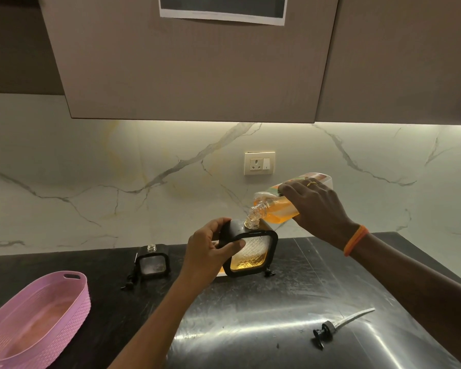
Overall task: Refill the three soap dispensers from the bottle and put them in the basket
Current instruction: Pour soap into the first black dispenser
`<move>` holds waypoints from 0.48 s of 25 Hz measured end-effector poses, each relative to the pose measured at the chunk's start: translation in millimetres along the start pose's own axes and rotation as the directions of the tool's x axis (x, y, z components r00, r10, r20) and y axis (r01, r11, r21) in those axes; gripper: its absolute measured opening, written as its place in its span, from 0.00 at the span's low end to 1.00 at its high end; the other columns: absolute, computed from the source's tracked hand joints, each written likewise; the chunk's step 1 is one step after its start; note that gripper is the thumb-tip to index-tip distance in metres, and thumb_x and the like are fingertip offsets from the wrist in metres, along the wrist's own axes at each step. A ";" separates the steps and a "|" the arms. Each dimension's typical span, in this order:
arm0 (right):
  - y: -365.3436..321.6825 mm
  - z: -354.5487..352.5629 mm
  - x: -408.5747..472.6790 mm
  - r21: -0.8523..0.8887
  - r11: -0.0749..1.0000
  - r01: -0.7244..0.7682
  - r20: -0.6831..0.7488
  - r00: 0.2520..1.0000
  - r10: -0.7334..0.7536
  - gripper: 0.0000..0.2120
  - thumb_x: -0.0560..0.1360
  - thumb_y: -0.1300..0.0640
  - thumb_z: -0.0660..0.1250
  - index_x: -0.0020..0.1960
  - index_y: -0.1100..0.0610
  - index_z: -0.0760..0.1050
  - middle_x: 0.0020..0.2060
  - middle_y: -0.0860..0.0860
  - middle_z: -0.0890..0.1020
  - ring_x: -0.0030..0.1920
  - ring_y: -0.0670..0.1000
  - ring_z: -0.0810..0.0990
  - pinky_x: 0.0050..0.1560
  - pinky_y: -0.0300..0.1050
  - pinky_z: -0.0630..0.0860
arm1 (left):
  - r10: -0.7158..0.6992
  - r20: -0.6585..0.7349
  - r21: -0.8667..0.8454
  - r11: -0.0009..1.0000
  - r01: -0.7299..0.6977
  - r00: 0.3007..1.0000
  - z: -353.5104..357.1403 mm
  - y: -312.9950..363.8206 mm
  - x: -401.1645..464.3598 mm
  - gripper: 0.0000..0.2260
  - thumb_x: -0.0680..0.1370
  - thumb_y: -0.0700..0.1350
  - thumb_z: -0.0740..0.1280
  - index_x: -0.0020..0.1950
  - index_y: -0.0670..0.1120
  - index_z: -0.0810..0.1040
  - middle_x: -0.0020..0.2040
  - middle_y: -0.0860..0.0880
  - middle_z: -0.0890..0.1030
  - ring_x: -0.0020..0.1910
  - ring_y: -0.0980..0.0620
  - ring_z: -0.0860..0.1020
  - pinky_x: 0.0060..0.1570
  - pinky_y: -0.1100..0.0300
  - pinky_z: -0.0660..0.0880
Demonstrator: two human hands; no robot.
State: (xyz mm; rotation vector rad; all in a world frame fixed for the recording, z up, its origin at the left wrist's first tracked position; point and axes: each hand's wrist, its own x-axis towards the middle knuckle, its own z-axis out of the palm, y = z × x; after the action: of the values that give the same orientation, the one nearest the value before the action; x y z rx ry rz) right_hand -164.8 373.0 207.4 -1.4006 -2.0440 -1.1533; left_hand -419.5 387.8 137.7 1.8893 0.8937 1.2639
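Observation:
My right hand (pixel 316 206) grips a clear refill bottle (pixel 278 206) of orange soap, tipped so its threaded neck meets the open mouth of a black-framed glass dispenser (pixel 253 251). That dispenser stands on the dark counter with a little orange liquid at its bottom. My left hand (pixel 208 251) holds it by its upper left corner, thumb across the front. A second dispenser (pixel 152 263), open-necked and looking empty, stands to the left. A pink woven basket (pixel 72 294) with nothing in it sits at the lower left.
A black pump head with a long clear tube (pixel 338 326) lies on the counter at the lower right. Another small pump part (pixel 128 283) lies beside the second dispenser. A wall socket (pixel 259 163) sits on the marble backsplash. Cabinets hang overhead.

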 end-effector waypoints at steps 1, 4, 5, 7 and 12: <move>0.3 0.4 0.0 0.002 1.000 0.002 0.001 1.000 -0.002 0.26 0.56 0.58 0.83 0.52 0.59 0.79 0.48 0.57 0.85 0.44 0.60 0.84 0.44 0.57 0.80 | -0.001 -0.002 0.000 1.000 0.001 1.000 -0.1 0.1 -0.1 0.17 0.72 0.46 0.75 0.57 0.56 0.74 0.49 0.62 0.79 0.50 0.64 0.79 0.42 0.74 0.75; 1.2 0.5 0.6 0.008 1.000 0.001 0.003 1.000 -0.001 0.26 0.57 0.57 0.83 0.52 0.59 0.79 0.48 0.57 0.85 0.45 0.60 0.84 0.44 0.58 0.80 | 0.004 -0.003 -0.005 1.000 -0.004 1.000 -0.5 0.7 0.0 0.17 0.72 0.46 0.75 0.57 0.56 0.74 0.49 0.63 0.79 0.49 0.66 0.79 0.42 0.74 0.74; 1.2 0.0 0.9 0.012 1.000 -0.001 0.002 1.000 0.001 0.26 0.57 0.58 0.83 0.52 0.58 0.79 0.49 0.57 0.85 0.45 0.60 0.84 0.45 0.57 0.80 | 0.005 -0.002 -0.010 1.000 -0.005 1.000 -0.8 0.7 0.2 0.17 0.72 0.46 0.75 0.57 0.56 0.74 0.49 0.62 0.80 0.50 0.64 0.79 0.43 0.74 0.75; 0.8 -0.8 1.5 0.021 1.000 -0.002 -0.001 1.000 0.002 0.25 0.58 0.59 0.82 0.52 0.58 0.79 0.49 0.57 0.84 0.45 0.60 0.84 0.45 0.56 0.80 | 0.003 0.001 -0.017 1.000 -0.003 1.000 -1.1 -0.5 0.6 0.18 0.72 0.46 0.75 0.58 0.55 0.75 0.50 0.59 0.81 0.51 0.61 0.80 0.44 0.73 0.76; -0.2 -2.3 1.0 0.025 1.000 0.000 0.000 1.000 0.000 0.25 0.57 0.59 0.83 0.52 0.58 0.79 0.48 0.57 0.85 0.44 0.60 0.84 0.44 0.57 0.80 | 0.001 -0.003 -0.001 1.000 -0.001 1.000 -1.2 -1.6 1.3 0.18 0.72 0.47 0.76 0.57 0.56 0.74 0.50 0.60 0.80 0.51 0.62 0.80 0.44 0.73 0.76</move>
State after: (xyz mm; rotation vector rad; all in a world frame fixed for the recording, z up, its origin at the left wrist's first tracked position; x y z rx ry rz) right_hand -165.7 371.7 209.4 -1.3888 -2.0517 -1.1232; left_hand -420.5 389.9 137.4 1.8873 0.8938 1.2680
